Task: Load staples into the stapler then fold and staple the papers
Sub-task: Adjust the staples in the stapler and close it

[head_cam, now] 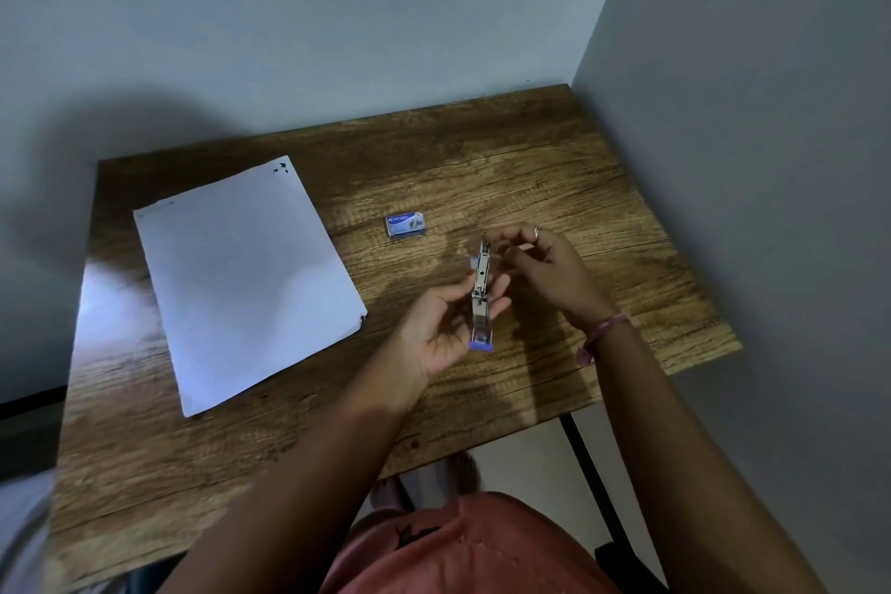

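Stapler held above the table, gripped mid-body by left hand. Right hand pinches at its far end; contents unclear. Judged small, rigid, light; best held by the sides.

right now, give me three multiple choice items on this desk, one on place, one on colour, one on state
1. Where do the papers lie relative to the staple box?
A. to its left
B. to its right
C. under it

2. What colour is the staple box?
A. red
B. blue
C. green

3. What is the state of the stapler?
A. flat on the table
B. held in the left hand
C. on the papers

Answers: 1 A, the sheets lie left of the box; 2 B, its label is blue; 3 B, left-hand fingers curl round it, right hand at its tip.
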Demonstrator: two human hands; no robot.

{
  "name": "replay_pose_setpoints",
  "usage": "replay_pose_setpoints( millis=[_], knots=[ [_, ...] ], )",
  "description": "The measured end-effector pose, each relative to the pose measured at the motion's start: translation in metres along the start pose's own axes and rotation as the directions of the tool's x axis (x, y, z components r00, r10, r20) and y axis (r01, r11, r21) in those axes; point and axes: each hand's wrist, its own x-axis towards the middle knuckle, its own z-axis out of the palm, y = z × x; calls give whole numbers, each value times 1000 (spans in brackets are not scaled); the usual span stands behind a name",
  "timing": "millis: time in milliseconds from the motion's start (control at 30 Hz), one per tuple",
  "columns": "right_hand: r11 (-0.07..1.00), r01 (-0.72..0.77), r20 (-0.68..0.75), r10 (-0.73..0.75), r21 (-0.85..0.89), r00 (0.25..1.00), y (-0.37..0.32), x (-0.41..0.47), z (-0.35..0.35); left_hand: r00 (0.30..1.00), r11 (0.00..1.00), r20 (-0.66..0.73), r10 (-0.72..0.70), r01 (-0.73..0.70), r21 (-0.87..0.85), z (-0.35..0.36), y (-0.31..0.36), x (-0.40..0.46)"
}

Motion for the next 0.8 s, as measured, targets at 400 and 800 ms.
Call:
replay_pose_setpoints(
  millis=[400, 800],
  knots=[
    [985, 101, 0, -102, -140, 995, 7, -19, 8, 991, 983, -129, 43, -19, 184, -12, -8, 8],
    [986, -14, 23, 10, 164, 1000, 7, -27, 21, 964, 975, -234, 124, -74, 210, -13, -13, 14]
  ],
)
